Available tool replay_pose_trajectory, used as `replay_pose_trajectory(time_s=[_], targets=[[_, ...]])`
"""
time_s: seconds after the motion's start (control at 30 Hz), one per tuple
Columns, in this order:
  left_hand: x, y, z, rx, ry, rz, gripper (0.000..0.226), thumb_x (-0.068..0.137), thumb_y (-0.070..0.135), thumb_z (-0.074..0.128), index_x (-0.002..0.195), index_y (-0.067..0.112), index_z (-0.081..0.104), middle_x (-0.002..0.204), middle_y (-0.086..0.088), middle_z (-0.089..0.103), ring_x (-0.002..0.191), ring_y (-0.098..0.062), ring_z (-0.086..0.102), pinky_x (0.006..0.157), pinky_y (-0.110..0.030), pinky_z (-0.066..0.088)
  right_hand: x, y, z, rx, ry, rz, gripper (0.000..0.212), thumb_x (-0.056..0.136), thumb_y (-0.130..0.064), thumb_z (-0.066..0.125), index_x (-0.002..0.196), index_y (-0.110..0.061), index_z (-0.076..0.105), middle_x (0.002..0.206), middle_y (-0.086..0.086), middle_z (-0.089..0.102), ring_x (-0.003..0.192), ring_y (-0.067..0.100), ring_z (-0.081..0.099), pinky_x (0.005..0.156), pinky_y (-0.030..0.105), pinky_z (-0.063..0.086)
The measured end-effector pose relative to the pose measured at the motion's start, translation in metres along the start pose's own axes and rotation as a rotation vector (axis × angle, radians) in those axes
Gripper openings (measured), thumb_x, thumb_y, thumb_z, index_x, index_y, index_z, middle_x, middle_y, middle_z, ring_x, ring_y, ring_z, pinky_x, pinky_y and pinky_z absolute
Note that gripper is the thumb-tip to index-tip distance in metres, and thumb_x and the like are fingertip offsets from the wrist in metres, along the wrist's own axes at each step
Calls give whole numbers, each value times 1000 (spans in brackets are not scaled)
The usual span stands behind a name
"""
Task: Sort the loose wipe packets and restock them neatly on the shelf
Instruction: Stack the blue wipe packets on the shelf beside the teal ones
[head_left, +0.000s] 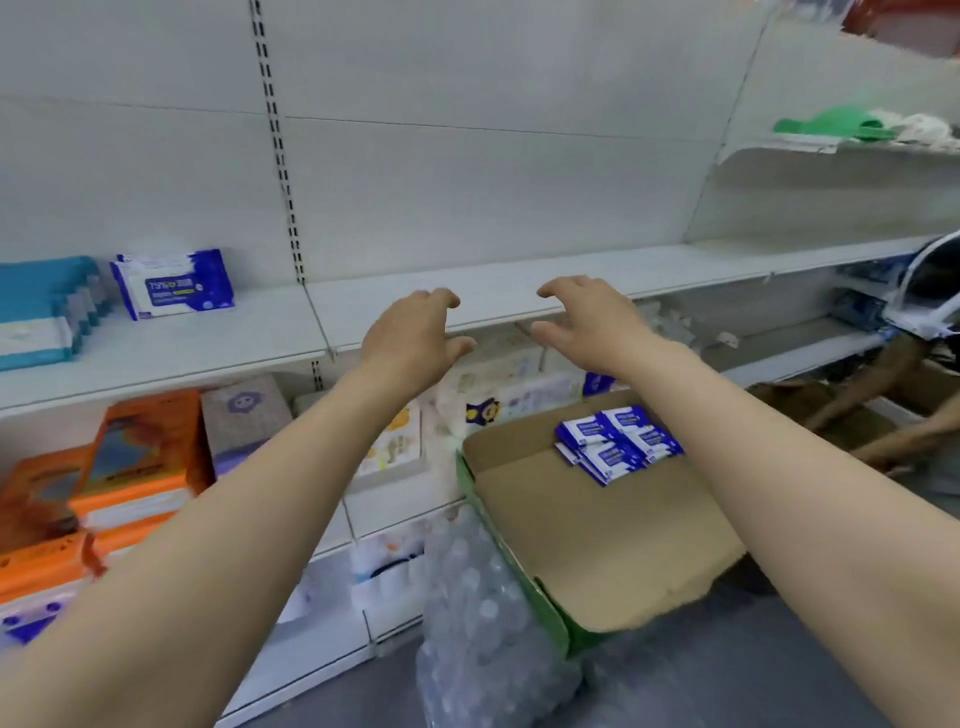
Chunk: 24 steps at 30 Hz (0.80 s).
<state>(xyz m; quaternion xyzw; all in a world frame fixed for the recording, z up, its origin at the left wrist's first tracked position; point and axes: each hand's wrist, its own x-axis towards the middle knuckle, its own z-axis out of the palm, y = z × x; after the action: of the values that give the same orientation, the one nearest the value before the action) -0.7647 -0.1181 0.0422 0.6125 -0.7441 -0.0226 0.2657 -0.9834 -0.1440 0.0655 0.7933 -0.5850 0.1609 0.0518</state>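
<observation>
Nothing is held by the loosely curled fingers of the left hand (415, 332) or right hand (587, 317), both raised before the shelf (493, 296). The wipe packets (615, 441) are piled in the cardboard box (597, 530) below; their print is blurred.

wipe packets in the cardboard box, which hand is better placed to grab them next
Probably the right hand: the wipe packets lie in the cardboard box beside the right forearm. The left hand, also holding nothing, is farther.
</observation>
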Motion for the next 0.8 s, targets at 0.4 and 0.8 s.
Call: replay_pose_trajectory(time_s=[0.4, 0.8], targets=[[58, 166, 133, -14, -79, 194, 55, 86, 45, 65, 133, 21, 50, 133, -2, 55, 122, -22, 51, 94, -38, 46, -62, 201, 2, 45, 19, 134, 52, 94, -43, 57, 141, -23, 47, 144, 0, 49, 131, 19, 45, 101, 40, 43], [183, 195, 356, -55, -373, -6, 52, 87, 49, 63, 128, 17, 51, 124, -8, 58, 113, -31, 55, 89, -44, 47, 20, 408, 138, 48, -301, 178, 43, 92, -40, 60, 131, -20, 56, 132, 2, 57, 123, 22, 52, 97, 37, 45]])
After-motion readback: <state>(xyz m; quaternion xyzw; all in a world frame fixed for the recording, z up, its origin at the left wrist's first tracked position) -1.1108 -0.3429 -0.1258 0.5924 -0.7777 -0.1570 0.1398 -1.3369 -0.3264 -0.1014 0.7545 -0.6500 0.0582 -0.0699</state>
